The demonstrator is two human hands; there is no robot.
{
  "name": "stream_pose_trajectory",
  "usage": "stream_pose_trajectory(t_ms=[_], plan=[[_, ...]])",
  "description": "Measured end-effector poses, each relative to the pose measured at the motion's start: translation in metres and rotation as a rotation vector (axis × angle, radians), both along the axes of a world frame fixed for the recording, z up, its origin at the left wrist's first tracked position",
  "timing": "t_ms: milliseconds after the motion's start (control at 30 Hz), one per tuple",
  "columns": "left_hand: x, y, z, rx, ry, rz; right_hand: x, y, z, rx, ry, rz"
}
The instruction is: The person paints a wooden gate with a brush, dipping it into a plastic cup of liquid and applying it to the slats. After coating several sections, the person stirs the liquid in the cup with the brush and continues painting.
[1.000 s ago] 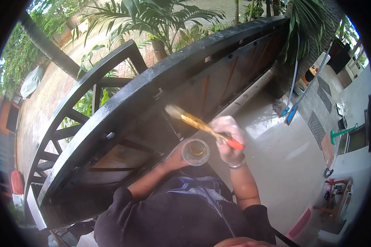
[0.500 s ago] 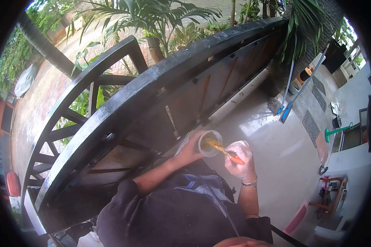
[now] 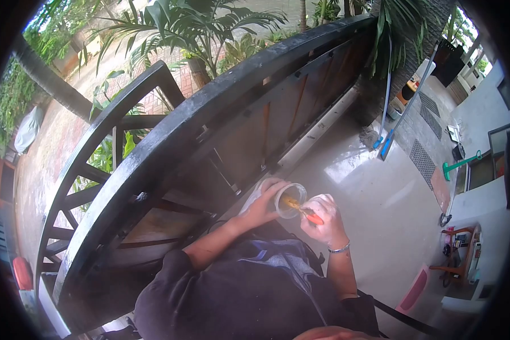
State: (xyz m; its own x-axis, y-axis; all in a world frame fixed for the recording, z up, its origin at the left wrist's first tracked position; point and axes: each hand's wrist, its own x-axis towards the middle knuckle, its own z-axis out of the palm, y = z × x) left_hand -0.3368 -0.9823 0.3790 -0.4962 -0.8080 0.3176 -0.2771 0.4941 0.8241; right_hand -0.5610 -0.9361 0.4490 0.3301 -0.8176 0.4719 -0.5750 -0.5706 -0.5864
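My left hand is wrapped round a clear plastic cup, which tilts toward my right hand and has some yellow-brown stuff inside. With closed fingers, my right hand grips an orange-handled paintbrush. Its yellow-smeared end reaches into the cup's mouth, so the tip is partly hidden. Both hands are in front of my dark shirt, close to a large dark wooden gate panel with a curved top edge. Something whitish shows behind my left wrist; I cannot make out what it is.
Two blue-ended long-handled cleaning tools lean by a tree trunk at the back right. A green-handled tool, a wooden chair and a pink object are at the right. Plants grow beyond the panel.
The brush has gone a little deeper into the cup, with my right hand moving nearer the rim. The view has shifted slightly. Both grips stay the same.
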Motion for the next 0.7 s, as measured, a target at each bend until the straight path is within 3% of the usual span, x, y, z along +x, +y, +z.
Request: stream_pose_trajectory(t_ms=[133,233,367,467,600,700], plan=[[-0.001,-0.003,-0.001,-0.025,-0.012,0.001,-0.004,0.004,0.001,-0.017,-0.109,-0.006],[-0.002,-0.006,-0.009,0.068,0.04,0.018,-0.009,0.01,-0.019,0.123,-0.441,-0.13],[-0.001,-0.008,0.004,0.194,0.124,0.05,-0.012,0.009,-0.047,0.414,-1.247,-0.256],[0.002,-0.012,0.016,0.252,0.127,0.084,-0.006,-0.006,-0.031,0.52,-1.726,-0.245],[0.004,-0.02,0.017,0.286,0.113,0.115,-0.021,-0.03,-0.04,0.474,-1.844,-0.083],[0.0,-0.033,0.009,0.285,0.055,0.123,-0.034,-0.055,-0.04,0.376,-1.764,-0.171]])
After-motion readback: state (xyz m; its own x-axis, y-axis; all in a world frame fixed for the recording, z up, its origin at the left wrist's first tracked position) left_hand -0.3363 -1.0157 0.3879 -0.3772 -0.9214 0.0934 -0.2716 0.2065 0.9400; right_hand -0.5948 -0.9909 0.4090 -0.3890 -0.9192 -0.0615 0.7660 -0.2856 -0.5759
